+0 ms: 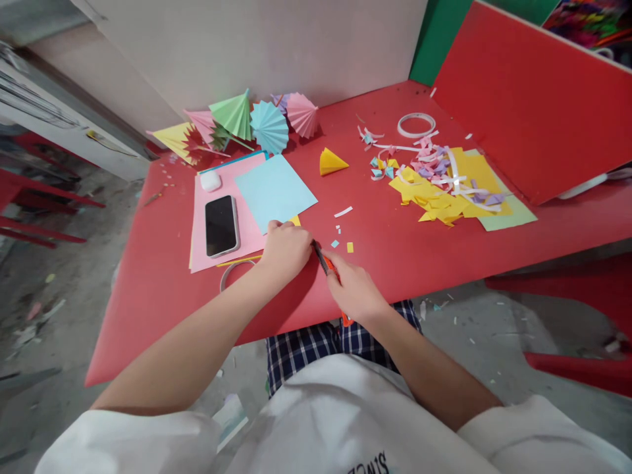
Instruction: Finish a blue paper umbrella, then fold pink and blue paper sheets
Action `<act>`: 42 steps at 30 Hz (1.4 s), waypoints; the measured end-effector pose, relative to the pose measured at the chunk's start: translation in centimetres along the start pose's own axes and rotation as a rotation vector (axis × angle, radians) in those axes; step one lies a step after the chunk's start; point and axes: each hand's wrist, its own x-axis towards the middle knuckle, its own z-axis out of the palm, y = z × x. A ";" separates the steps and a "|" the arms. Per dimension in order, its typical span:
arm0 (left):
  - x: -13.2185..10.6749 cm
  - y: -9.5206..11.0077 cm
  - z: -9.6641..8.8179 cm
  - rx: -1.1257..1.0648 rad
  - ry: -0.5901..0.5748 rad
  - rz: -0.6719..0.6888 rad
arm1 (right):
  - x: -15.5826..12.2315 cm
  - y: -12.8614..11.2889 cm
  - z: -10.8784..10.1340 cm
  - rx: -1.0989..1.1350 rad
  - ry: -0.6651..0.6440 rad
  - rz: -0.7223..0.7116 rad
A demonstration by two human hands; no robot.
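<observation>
My right hand (356, 289) is wrapped round an orange utility knife (332, 266), its dark front end pointing up and left at my left hand. My left hand (288, 249) is closed on the table just left of the knife's tip; what lies in its fingers is hidden. A bit of yellow paper (296, 220) shows just beyond its knuckles. Past that hand lies a light blue square sheet (276, 187), partly over pink paper (200, 230). A tape roll (230, 271) is partly covered by my left forearm. A yellow folded paper cone (332, 162) lies farther back.
On the pink paper rest a phone (221, 226) and a white earbud case (210, 181). Several pleated paper umbrellas (269, 127) stand at the back left. Paper scraps (432, 187) and another tape roll (417, 125) lie right. A red board (533, 99) leans at far right.
</observation>
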 end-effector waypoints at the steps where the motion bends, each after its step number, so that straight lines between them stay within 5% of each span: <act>1: 0.0 0.0 0.0 0.001 -0.003 -0.004 | 0.0 -0.1 0.0 -0.023 -0.004 0.008; 20: -0.2 0.4 0.2 0.053 0.053 0.006 | 0.2 -1.6 0.3 -0.414 -0.085 0.024; 42: -0.2 0.5 0.3 -0.016 0.015 -0.054 | 0.5 -2.3 -0.1 -0.508 -0.146 -0.031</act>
